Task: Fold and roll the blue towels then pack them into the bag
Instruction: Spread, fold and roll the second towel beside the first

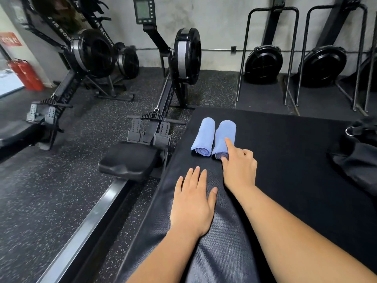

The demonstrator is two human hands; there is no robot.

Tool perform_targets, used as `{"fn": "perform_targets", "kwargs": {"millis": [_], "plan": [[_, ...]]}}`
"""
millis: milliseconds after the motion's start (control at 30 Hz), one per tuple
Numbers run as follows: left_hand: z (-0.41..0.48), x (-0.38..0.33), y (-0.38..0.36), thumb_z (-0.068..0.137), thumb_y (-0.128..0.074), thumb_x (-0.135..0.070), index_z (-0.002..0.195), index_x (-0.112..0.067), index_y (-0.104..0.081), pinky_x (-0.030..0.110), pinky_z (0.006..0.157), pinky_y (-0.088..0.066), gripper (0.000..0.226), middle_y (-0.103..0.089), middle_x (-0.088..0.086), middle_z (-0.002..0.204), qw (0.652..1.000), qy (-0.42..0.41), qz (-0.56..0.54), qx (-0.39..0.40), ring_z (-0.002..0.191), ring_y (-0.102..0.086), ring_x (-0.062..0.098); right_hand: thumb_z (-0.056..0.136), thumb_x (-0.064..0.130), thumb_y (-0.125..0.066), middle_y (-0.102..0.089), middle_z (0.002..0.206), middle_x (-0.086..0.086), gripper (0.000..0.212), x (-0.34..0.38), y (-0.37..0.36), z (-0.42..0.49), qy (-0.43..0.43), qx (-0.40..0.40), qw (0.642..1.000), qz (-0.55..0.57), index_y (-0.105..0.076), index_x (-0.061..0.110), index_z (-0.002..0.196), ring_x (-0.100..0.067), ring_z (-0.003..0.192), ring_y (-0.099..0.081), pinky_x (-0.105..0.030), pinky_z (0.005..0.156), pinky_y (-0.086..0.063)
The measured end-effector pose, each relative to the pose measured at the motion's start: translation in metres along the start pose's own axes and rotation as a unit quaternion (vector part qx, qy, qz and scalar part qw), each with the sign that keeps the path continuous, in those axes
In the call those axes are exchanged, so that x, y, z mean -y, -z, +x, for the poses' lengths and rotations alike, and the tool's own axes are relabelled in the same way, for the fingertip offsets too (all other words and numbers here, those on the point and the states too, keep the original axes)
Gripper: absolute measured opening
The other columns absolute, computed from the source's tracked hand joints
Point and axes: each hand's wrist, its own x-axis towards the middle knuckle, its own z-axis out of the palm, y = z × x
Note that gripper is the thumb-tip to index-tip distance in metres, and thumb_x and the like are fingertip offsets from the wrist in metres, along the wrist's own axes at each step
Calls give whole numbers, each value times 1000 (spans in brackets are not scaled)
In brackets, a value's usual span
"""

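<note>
Rolls: left roll (203, 136) and right roll (223, 135) lie side by side on the mat (285, 160); bag (357, 160) well apart.
Left hand (193, 203): flat, empty.
Right hand (240, 170): index rests on right roll, thumb at its end.
Handling: soft, light; we judge a mid-roll clasp best.

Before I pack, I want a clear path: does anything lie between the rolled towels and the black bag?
Nothing visible does. Only bare mat lies between the right roll and the bag. The right hand touches that roll; the left roll lies beside it, farther from the bag.
</note>
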Motion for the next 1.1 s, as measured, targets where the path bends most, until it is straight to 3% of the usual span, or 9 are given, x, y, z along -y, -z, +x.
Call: {"fn": "perform_targets", "kwargs": {"millis": [233, 467, 633, 833, 1000, 1100], "plan": [[0, 0, 2, 110, -18, -55, 166, -23, -21, 43, 131, -6, 65, -13, -3, 176, 1000, 4, -2, -3, 162, -1, 15, 107, 38, -50, -60, 135, 5, 62, 4, -6, 18, 13, 25, 1000, -4, -23, 36, 162, -29, 128, -42, -44, 104, -39], [0, 1, 4, 108, -20, -56, 165, -19, -26, 43, 131, -9, 68, -19, -1, 174, 999, -1, -36, -11, 161, -8, 15, 106, 35, -48, -46, 149, 8, 69, -3, 15, -2, 52, 112, 992, 5, -8, 41, 163, -29, 137, -36, -49, 105, -44], [-8, 1, 21, 105, -21, -48, 158, -15, -44, 40, 130, -18, 66, -37, 3, 167, 997, -32, -60, -40, 156, -29, 20, 108, 39, -45, -23, 169, 5, 64, 1, 46, -31, 85, 153, 984, -25, -12, 39, 163, -29, 146, -28, -48, 109, -42], [-36, 20, 59, 95, -8, -59, 161, -14, -36, 37, 128, -18, 85, -33, 7, 169, 997, 13, -73, -26, 158, -26, 24, 109, 46, -43, -22, 170, 1, 64, 35, 80, -70, 138, 166, 975, -53, -13, 39, 165, -31, 148, -27, -48, 109, -43], [-88, 59, 95, 109, -38, -48, 164, -16, -31, 38, 128, -20, 64, -30, 8, 170, 996, 54, -58, -33, 157, -26, 27, 107, 50, -45, -20, 171, -2, 67, 80, 98, -116, 167, 179, 969, -21, -15, 37, 165, -29, 152, -21, -48, 115, -38], [-129, 83, 112, 109, -39, -50, 164, -17, -30, 38, 129, -18, 65, -29, 8, 171, 995, 81, -43, -39, 158, -24, 27, 107, 51, -47, -19, 172, -4, 69, 108, 98, -150, 188, 198, 962, -9, -15, 35, 165, -28, 156, -16, -47, 119, -34]]}}
